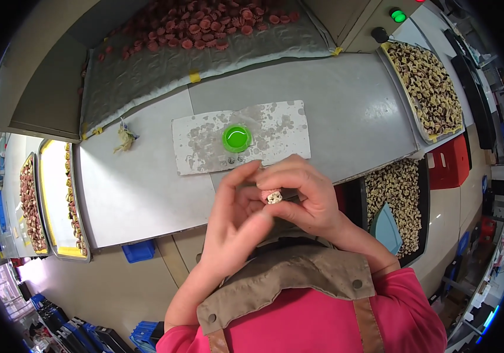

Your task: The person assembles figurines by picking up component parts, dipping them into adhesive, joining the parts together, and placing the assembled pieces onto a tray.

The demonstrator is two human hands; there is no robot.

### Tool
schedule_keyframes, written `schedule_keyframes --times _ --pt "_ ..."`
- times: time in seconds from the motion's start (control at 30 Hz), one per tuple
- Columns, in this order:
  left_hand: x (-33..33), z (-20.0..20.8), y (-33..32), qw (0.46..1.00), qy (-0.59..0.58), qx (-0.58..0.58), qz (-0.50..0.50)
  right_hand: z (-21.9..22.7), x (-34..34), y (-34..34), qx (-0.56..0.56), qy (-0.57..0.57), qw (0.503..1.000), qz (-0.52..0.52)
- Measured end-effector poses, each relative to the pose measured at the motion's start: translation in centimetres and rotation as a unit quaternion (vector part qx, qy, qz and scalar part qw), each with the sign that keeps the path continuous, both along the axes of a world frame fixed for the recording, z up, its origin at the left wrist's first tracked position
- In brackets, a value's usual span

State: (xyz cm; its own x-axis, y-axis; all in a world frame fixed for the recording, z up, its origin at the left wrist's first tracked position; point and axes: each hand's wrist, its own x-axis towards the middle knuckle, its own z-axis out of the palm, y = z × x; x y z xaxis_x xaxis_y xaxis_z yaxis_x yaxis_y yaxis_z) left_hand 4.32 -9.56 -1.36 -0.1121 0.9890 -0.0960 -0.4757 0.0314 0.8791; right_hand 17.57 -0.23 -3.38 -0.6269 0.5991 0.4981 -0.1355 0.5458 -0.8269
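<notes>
Close in front of my chest, my right hand (308, 197) pinches a small piece (273, 197) between thumb and fingers. It has a cream, dark-specked face with a pink part along its upper left side; I cannot make out its exact kind. My left hand (231, 215) curves around from the left, thumb and index finger apart, its other fingers close beside the pink part. Whether they touch it is hard to see. Just beyond both hands, a round bright green dish (237, 138) stands on a white, grey-blotched board (284, 126).
Many small pink ridged cups (205, 26) lie on a grey cloth-covered surface at the back. Trays of cream-and-brown pieces stand at far right (431, 88) and near right (405, 194), the latter with a light blue scoop (386, 229). More trays (63, 206) stand left. A red bin (449, 162) is at right.
</notes>
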Motion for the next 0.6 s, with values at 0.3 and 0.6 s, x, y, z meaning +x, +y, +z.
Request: schedule_keyframes --times 0.3,0.6 --pt "0.0 0.6 0.1 0.980 -0.172 -0.089 -0.047 0.2 0.4 -0.4 0.027 -0.024 0.999 -0.010" --pt "0.2 -0.7 0.6 0.979 -0.163 -0.120 0.003 -0.9 -0.1 -0.1 0.070 -0.017 0.997 -0.038"
